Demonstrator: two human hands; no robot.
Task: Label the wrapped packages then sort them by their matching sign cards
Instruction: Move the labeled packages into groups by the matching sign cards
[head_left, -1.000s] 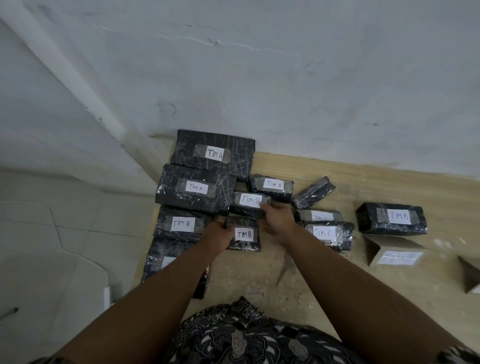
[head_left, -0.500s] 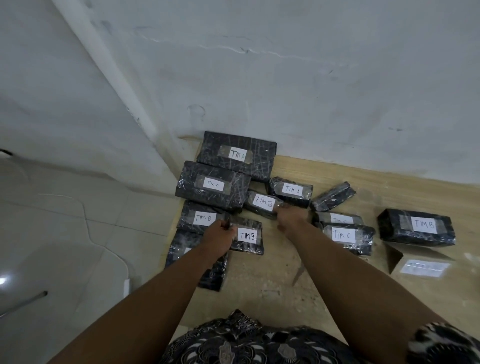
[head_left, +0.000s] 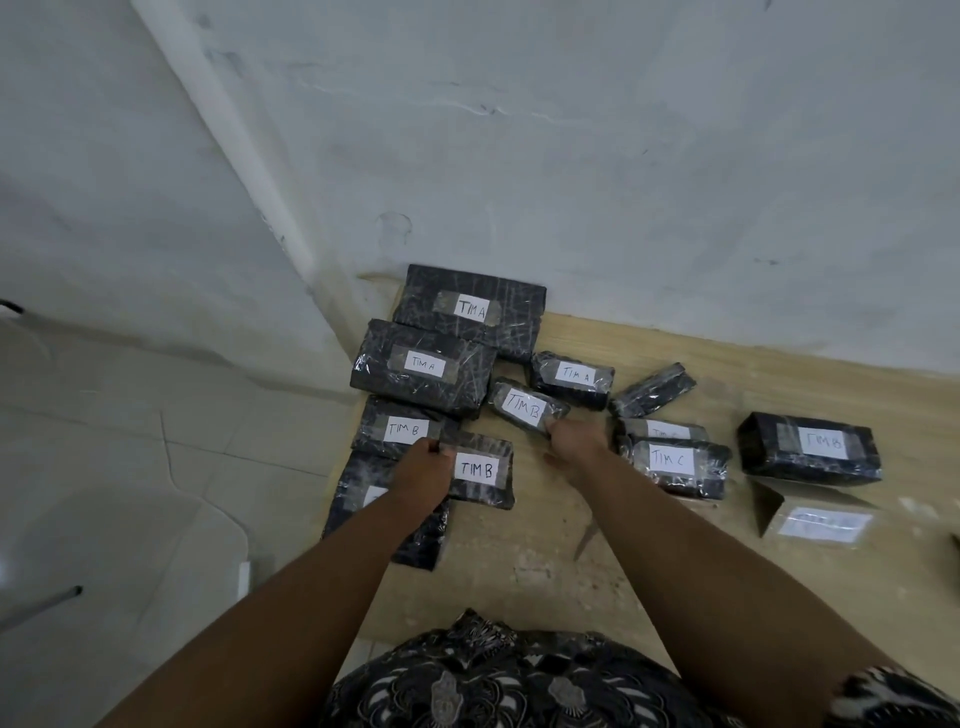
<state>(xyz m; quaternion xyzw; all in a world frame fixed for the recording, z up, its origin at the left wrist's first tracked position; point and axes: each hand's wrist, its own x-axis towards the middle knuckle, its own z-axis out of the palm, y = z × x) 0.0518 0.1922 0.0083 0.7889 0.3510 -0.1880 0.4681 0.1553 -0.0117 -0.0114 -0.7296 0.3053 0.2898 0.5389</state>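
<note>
A: Hands?
B: Left hand (head_left: 423, 470) grips the left edge of the flat TIM B package (head_left: 483, 470). Right hand (head_left: 574, 441) grips the near end of the tilted TIM B package (head_left: 524, 408).
A: Where?
B: Wooden top (head_left: 545, 561), near its left edge. White wall (head_left: 623, 156) behind, floor tiles (head_left: 156, 467) on the left.
A: Axis?
B: Tilted one runs diagonally from far-left to near-right, label up.

Dim, flat light; wide-angle edge distortion
</note>
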